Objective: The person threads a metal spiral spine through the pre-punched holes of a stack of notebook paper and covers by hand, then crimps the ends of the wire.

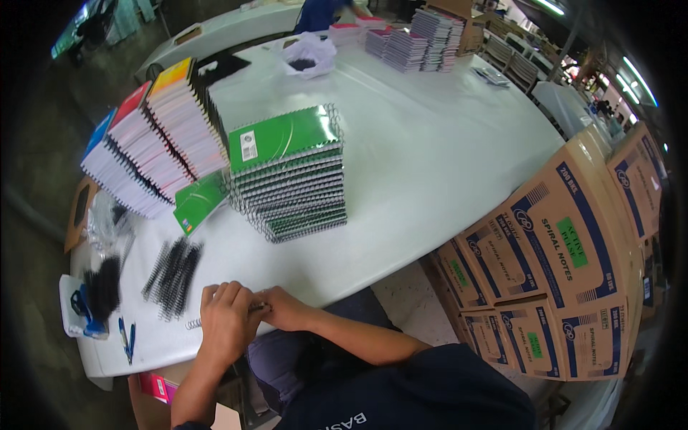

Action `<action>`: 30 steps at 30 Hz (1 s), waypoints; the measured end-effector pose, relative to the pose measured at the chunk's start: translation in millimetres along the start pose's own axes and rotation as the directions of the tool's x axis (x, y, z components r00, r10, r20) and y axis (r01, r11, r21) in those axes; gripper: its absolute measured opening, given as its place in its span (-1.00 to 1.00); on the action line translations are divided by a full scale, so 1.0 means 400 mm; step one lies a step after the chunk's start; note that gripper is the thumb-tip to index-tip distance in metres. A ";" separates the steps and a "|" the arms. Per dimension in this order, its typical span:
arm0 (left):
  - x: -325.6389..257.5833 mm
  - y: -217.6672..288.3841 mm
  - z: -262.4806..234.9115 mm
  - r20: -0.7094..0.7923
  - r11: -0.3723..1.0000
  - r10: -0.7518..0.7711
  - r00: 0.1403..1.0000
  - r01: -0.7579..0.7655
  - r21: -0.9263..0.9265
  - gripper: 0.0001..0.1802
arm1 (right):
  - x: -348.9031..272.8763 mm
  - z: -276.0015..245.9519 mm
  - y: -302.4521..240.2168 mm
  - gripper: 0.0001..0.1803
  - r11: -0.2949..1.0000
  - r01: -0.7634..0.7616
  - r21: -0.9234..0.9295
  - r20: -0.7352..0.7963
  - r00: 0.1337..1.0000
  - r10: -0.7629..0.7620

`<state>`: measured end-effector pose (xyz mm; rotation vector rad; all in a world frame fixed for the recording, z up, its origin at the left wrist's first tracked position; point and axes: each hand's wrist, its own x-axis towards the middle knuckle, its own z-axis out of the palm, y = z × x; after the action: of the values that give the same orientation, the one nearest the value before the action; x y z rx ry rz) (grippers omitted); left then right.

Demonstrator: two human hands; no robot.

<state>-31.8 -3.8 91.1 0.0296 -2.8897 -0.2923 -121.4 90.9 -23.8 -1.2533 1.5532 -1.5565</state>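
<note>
At the table's near edge my left hand [228, 319] is closed around a thin spiral binding coil [193, 324], whose end sticks out on the left. Close against it, my right hand [288, 309] has its fingers curled in at the coil's other end; a short dark piece shows between the hands, too small to make out fully. Left of my hands lies a bunch of black spiral coils [173, 276]. Beyond them rises a tall stack of green spiral notebooks [287, 172], and a single green notebook [201, 203] leans beside it.
Notebook stacks with blue, red and yellow covers [143, 147] stand at the left. Near the left edge are a white tray [72, 304] with blue scissors [87, 315], and blue pens [127, 340]. Cartons [552, 265] are piled at right. A person [322, 14] works across the table.
</note>
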 end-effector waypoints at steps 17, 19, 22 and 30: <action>0.320 0.070 -0.232 -0.814 0.829 -0.078 0.575 -0.417 -0.374 -0.60 | 0.071 -0.408 -0.468 -0.80 0.692 0.707 -0.146 -0.603 0.491 -0.629; 0.343 0.088 -0.198 -0.597 0.535 -0.299 0.745 -0.387 -0.751 -0.53 | 0.100 -0.390 -0.451 -0.74 0.758 0.652 0.003 -0.661 0.570 -0.487; 0.362 0.110 -0.170 -0.654 0.446 -0.430 0.623 -0.483 -0.754 -0.63 | 0.134 -0.373 -0.417 -0.50 0.840 0.447 -0.307 -0.614 0.581 -0.534; 0.395 0.097 -0.081 -0.498 0.987 0.146 0.855 -0.156 0.022 -0.60 | 0.117 -0.377 -0.276 -0.31 0.956 0.274 -0.108 -0.745 0.615 -0.260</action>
<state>-177.7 21.1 166.2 -0.1109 -2.3551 -0.2403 -253.2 124.2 112.7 -0.8676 1.8726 -2.5122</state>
